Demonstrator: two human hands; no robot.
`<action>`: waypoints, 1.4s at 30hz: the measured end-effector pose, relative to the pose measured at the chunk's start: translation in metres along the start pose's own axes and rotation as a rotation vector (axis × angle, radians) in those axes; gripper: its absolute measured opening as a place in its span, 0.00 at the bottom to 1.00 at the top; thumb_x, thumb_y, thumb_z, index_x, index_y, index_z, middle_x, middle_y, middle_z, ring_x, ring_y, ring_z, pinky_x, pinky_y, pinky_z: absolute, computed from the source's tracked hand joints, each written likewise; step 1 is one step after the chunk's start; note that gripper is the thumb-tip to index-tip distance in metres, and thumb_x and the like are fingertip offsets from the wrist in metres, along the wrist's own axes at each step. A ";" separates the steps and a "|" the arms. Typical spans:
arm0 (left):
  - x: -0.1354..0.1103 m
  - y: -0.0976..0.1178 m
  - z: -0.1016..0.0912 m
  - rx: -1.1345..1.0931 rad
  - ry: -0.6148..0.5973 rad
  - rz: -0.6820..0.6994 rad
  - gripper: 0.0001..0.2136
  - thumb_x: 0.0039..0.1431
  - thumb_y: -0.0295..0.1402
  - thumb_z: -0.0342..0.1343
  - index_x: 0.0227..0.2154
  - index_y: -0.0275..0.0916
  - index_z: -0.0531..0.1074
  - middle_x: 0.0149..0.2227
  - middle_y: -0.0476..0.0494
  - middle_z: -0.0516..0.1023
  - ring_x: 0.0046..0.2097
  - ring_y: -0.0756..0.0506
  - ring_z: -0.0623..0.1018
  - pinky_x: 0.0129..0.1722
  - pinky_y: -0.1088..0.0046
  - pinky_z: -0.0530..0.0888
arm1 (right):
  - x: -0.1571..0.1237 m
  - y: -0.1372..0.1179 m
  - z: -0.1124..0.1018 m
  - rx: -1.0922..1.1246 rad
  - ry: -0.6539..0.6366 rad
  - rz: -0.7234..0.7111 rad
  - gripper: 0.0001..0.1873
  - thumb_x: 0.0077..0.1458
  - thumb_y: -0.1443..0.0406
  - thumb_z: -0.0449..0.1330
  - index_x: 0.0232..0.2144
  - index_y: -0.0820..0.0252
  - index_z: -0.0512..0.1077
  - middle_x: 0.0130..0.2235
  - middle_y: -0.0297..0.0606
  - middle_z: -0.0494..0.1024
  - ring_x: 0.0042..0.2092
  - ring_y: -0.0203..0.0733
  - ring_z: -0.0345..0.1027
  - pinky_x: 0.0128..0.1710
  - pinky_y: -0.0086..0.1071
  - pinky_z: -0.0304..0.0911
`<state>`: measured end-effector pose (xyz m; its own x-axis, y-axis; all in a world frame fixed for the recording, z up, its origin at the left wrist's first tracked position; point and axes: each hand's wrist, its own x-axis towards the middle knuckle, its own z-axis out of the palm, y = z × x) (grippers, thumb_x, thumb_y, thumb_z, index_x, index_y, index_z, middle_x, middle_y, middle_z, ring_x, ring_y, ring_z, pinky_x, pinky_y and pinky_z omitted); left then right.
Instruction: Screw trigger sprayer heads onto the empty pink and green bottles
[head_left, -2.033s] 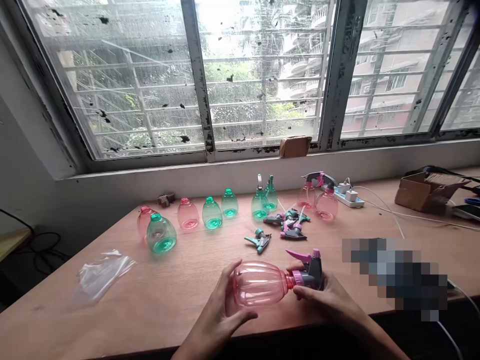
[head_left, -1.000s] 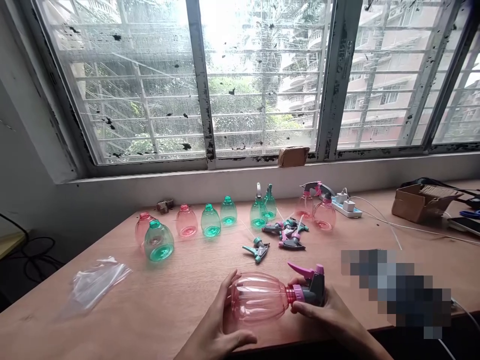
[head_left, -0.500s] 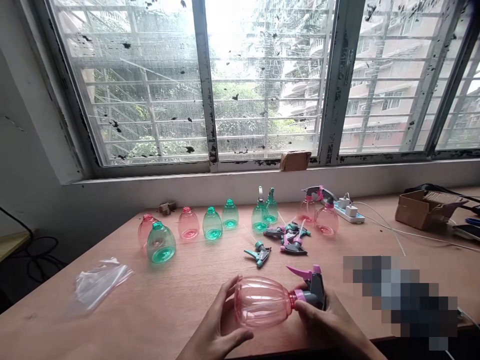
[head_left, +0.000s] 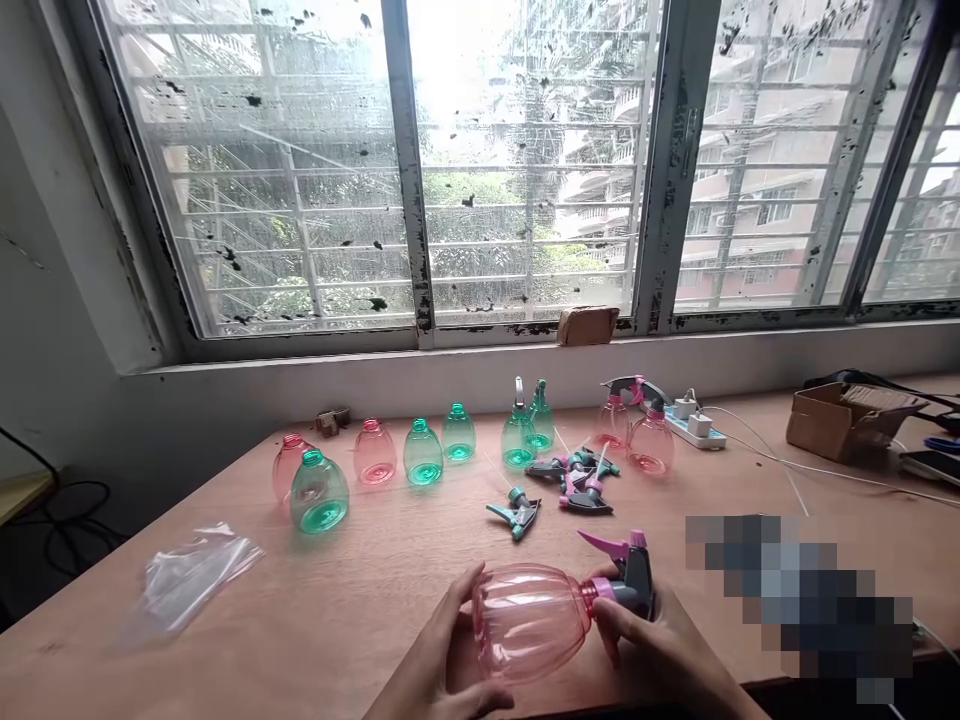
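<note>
Near the front edge, a clear pink spray bottle (head_left: 529,620) lies on its side, its base towards the left. My left hand (head_left: 431,655) curves around that base, fingers behind and thumb in front. At the neck, my right hand (head_left: 660,640) grips the grey and pink trigger sprayer (head_left: 636,580), thumb at the pink collar. The sprayer sits on the bottle's neck with its pink trigger pointing up and left. Beyond the bottle lies a loose green and grey trigger sprayer (head_left: 517,512), beside a small pile of pink and green sprayers (head_left: 581,475).
Open-necked green bottles (head_left: 321,495) and pink bottles (head_left: 374,455) stand at the left and back. Green bottles with sprayers (head_left: 518,440) and pink ones (head_left: 651,445) stand further right. A plastic bag (head_left: 199,580) lies left; a power strip (head_left: 697,430) and cardboard box (head_left: 847,420) sit right.
The spray bottle's base has dipped slightly towards me, and my left thumb has moved lower. My right hand's fingers have shifted at the collar. The view has moved slightly.
</note>
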<state>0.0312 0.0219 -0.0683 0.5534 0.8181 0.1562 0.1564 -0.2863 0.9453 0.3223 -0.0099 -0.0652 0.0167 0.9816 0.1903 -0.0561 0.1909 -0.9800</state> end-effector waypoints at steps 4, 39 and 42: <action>-0.005 0.015 0.001 -0.028 -0.019 -0.001 0.55 0.44 0.39 0.75 0.70 0.52 0.46 0.71 0.41 0.57 0.69 0.30 0.60 0.69 0.55 0.59 | -0.001 -0.001 0.001 -0.008 0.014 -0.011 0.27 0.48 0.46 0.70 0.38 0.63 0.73 0.16 0.31 0.75 0.20 0.40 0.67 0.26 0.33 0.60; -0.005 0.011 -0.001 -0.002 -0.013 0.031 0.48 0.53 0.53 0.66 0.70 0.50 0.46 0.72 0.39 0.53 0.69 0.30 0.60 0.69 0.53 0.57 | -0.002 -0.009 0.003 -0.044 0.015 -0.049 0.27 0.49 0.44 0.68 0.36 0.62 0.75 0.17 0.32 0.74 0.22 0.42 0.66 0.29 0.35 0.60; -0.006 0.015 0.001 0.025 0.013 0.006 0.37 0.62 0.52 0.57 0.70 0.49 0.49 0.72 0.40 0.56 0.70 0.33 0.60 0.70 0.54 0.55 | -0.002 -0.008 0.002 -0.034 0.017 -0.052 0.27 0.49 0.45 0.68 0.36 0.62 0.75 0.17 0.32 0.74 0.22 0.42 0.66 0.28 0.34 0.60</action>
<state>0.0305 0.0123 -0.0553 0.5436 0.8228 0.1661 0.1731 -0.3035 0.9370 0.3205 -0.0132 -0.0576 0.0355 0.9701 0.2401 -0.0211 0.2409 -0.9703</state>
